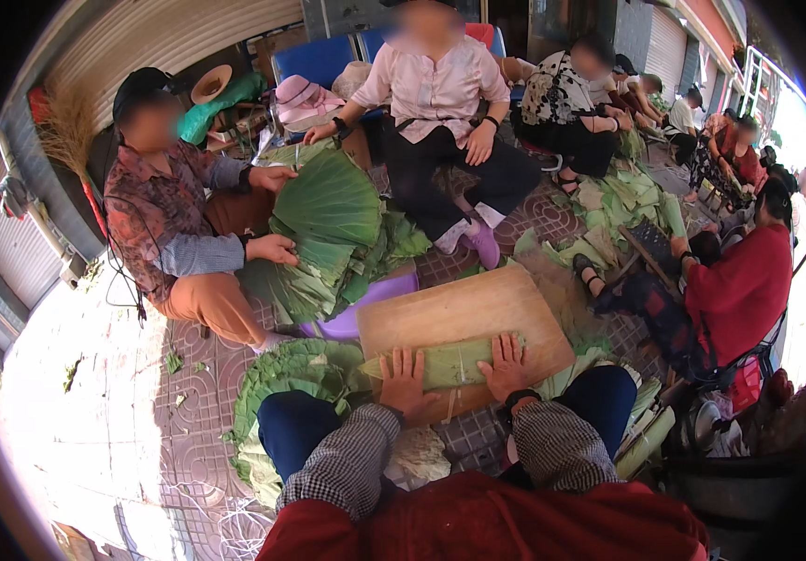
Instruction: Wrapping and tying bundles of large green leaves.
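Observation:
A long, flat bundle of folded green leaves (443, 363) lies across a wooden board (463, 304) in front of my knees. A thin pale tie shows near the bundle's middle. My left hand (405, 381) rests flat on the bundle's left part, fingers spread. On its right end lies my right hand (506, 367), also flat with the fingers apart. Neither hand grips anything; both palms press down from above.
Large round green leaves (291, 374) are heaped beside my left knee. A purple basin (365, 304) stands behind the board. At the left, a seated co-worker holds a big fan-shaped leaf (328, 201). Rolled leaf bundles (646, 430) lie by my right knee, and white string (239, 528) at lower left.

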The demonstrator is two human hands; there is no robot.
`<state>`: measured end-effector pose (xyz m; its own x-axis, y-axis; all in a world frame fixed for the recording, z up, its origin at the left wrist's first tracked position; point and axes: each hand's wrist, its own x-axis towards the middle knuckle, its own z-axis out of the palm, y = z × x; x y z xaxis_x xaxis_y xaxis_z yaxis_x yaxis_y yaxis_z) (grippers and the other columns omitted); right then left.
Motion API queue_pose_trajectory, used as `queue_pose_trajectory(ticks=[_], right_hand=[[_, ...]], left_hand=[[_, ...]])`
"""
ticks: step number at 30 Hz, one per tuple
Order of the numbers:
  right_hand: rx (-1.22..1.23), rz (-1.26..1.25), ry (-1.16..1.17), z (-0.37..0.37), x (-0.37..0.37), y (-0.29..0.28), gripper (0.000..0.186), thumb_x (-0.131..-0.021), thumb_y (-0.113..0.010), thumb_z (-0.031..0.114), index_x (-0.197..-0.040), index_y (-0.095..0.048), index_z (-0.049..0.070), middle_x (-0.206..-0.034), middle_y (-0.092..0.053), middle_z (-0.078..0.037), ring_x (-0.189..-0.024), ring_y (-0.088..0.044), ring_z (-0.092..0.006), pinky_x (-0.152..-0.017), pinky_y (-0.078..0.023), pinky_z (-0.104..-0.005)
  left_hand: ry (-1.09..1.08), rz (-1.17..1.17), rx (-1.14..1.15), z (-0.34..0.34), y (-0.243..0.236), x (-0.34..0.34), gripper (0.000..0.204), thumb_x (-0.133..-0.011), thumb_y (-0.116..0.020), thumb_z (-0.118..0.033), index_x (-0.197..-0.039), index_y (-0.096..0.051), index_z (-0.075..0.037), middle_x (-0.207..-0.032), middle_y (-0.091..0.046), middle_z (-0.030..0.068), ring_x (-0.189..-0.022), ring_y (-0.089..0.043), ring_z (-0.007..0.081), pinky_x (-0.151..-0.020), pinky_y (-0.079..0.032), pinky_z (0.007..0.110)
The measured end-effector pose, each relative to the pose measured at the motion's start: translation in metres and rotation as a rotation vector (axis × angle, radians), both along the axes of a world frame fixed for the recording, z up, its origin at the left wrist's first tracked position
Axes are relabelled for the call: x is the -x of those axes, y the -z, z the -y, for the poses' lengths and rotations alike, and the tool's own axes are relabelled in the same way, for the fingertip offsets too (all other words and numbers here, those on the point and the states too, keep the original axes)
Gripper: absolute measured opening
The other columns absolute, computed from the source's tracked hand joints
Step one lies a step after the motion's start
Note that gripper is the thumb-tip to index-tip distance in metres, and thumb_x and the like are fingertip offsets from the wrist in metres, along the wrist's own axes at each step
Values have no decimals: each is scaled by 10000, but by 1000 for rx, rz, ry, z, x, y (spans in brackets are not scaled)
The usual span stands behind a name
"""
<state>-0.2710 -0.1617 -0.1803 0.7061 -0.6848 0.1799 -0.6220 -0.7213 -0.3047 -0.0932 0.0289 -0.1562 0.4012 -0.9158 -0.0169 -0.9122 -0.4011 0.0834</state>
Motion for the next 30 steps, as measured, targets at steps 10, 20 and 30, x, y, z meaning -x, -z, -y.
queue_pose_trajectory(ticks=[10, 20, 30], right_hand=[[48, -14, -87, -11, -7, -4, 747, -909, -586, 471, -1477, -377, 34, -1572, -292, -173, -1488, -175, -369, -1198, -71, -591], [31, -43, -83, -17, 0, 1, 735, -935, -550, 435, -1494, -326, 15, -1579, -253, -195, -1489, -156, -389, -1196, -80, -597], [-102, -31, -5, -1, 0, -51, 757, -899, -594, 489, -1472, -371, 46, -1569, -295, -185, -1479, -206, -380, -1194, -145, -565]], left_hand=[[66, 82, 94, -7, 16, -2, 1013, -817, -604, -675, -1557, -240, -87, -1601, -200, 239, -1487, -154, 432, -1145, -120, 686], [61, 32, -5, -5, 16, 6, 999, -845, -572, -669, -1570, -188, -101, -1617, -142, 236, -1496, -123, 431, -1131, -147, 698], [222, 60, -10, 12, -27, -29, 759, -839, -698, -372, -1467, -385, -84, -1494, -387, 213, -1395, -371, 397, -1064, -353, 650]])
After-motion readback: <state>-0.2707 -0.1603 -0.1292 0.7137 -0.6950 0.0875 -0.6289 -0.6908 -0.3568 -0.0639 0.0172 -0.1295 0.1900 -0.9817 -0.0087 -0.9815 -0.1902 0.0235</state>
